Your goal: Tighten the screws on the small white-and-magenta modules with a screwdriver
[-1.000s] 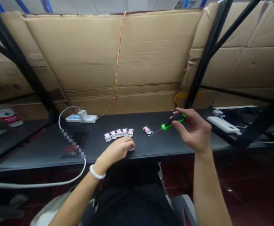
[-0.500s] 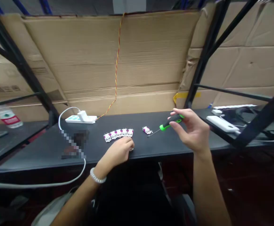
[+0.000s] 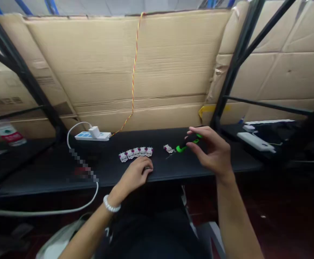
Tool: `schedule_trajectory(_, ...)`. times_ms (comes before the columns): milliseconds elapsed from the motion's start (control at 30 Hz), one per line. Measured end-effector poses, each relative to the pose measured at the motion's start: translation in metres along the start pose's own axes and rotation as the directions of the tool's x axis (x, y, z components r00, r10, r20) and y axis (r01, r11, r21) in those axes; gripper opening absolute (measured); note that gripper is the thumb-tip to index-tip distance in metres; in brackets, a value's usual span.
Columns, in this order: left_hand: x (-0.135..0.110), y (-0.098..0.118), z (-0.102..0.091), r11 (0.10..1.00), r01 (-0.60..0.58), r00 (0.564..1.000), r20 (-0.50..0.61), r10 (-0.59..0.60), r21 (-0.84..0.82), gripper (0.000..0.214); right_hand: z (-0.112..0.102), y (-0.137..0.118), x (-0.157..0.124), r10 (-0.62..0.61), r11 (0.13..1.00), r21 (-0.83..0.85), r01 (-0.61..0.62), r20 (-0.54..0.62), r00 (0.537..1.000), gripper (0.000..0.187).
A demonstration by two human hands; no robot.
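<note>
My right hand (image 3: 212, 151) grips a small screwdriver with a green and black handle (image 3: 185, 144), its thin shaft pointing left and down beside a single white and purple connector (image 3: 168, 148). My left hand (image 3: 137, 172) rests on the black table (image 3: 51, 172) near its front edge, fingers curled over a small piece that I cannot make out. Just behind that hand lies a row of several white and purple connectors (image 3: 136, 153).
A white power strip (image 3: 92, 135) with a plugged charger and white cable lies at the back left. A red and yellow twisted wire (image 3: 133, 72) hangs down the cardboard wall. Black rack bars (image 3: 232, 68) frame the bench. A white device (image 3: 255, 141) lies at the right.
My right hand has carried the screwdriver left, so its tip now sits close to the single connector. My left hand has stayed in place.
</note>
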State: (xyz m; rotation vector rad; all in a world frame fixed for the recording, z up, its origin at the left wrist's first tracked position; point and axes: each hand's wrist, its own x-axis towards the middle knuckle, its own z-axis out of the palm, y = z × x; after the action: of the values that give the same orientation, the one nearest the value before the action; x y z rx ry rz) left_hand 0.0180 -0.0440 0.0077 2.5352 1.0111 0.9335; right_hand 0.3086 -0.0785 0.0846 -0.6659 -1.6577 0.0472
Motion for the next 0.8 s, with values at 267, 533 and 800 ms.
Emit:
schedule_trajectory(267, -0.001, -0.002, 0.004, 0.995, 0.066, 0.997, -0.025, -0.068, -0.071, 0.014, 0.015, -0.004, 0.0, -0.013, 1.0, 0.016, 0.012, 0.056, 0.998, 0.04)
schedule_trajectory(533, 0.0, -0.008, 0.003, 0.982, 0.135, 0.99, -0.031, -0.14, -0.13, 0.008, 0.027, -0.005, -0.001, -0.023, 0.999, 0.036, 0.019, 0.106, 0.994, 0.04)
schedule_trajectory(800, 0.001, -0.012, 0.004, 0.965, 0.173, 0.985, 0.009, -0.174, -0.197, 0.006, 0.038, -0.004, -0.002, -0.036, 0.998, 0.053, 0.029, 0.138, 0.99, 0.039)
